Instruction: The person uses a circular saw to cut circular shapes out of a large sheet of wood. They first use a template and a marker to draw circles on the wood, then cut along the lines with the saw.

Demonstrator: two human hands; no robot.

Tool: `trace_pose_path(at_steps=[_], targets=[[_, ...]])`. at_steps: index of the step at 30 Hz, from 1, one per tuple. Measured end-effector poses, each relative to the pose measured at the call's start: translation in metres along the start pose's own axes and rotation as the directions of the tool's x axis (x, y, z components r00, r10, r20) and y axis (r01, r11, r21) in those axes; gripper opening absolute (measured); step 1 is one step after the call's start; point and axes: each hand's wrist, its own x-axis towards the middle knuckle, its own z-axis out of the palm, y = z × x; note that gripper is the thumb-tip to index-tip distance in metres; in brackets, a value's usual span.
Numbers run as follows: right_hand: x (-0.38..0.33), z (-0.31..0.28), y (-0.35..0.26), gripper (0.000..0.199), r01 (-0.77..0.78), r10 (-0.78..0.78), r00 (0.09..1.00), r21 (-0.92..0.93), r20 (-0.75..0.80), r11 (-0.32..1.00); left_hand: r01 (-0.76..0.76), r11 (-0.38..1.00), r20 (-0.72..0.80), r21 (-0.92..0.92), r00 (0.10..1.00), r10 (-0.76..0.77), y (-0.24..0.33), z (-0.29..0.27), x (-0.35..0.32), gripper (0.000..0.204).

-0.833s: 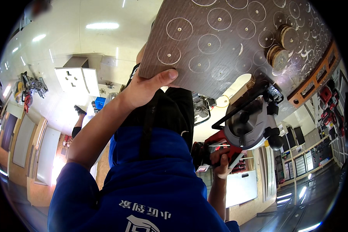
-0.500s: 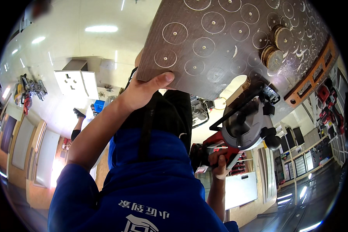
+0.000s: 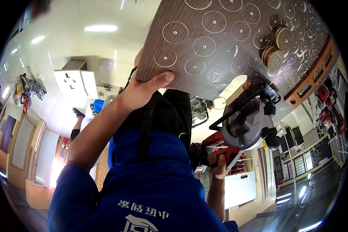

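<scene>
The left hand pinches the brown circle-scored board at upper centre, thumb on top, other fingers hidden. Right of centre, the right hand's fingers curl around the circular saw.

Single fisheye view from the wearer's head, directed steeply downward along the body. The blue shirt occupies the lower foreground, close to the lens; the left hand and right hand lie at middle range, on either side of centre. Beyond them, the floor and shelving recede toward the rim, where straight edges bend. Picture left corresponds to the wearer's left; a dark circular border crops the corners.
</scene>
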Motion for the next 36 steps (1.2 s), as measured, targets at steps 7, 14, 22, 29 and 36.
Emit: trace_pose_path(at_steps=[7,14,22,29,36], targets=[[0.001,-0.004,-0.001,0.029,-0.003,0.003,1.000,-0.007,0.006,1.000,0.036,0.998,-0.016,0.053,0.999,-0.036,0.000,-0.003,0.000,0.050],[0.002,-0.002,-0.003,0.029,0.008,-0.007,1.000,-0.011,0.018,1.000,0.075,0.994,-0.017,0.083,0.997,-0.074,0.008,-0.001,-0.002,0.049],[0.005,-0.003,-0.005,0.030,0.017,-0.016,0.999,-0.014,0.041,1.000,0.047,0.994,-0.025,0.100,0.999,-0.045,0.004,-0.002,-0.001,0.047],[0.005,-0.007,-0.003,0.031,0.005,-0.005,1.000,0.006,0.024,1.000,0.029,0.994,-0.013,0.106,1.000,-0.027,0.003,-0.001,-0.001,0.047],[0.007,-0.007,-0.006,0.027,0.006,-0.006,0.999,-0.004,0.031,1.000,0.068,0.995,-0.019,0.072,0.998,-0.067,-0.001,-0.004,0.000,0.048]])
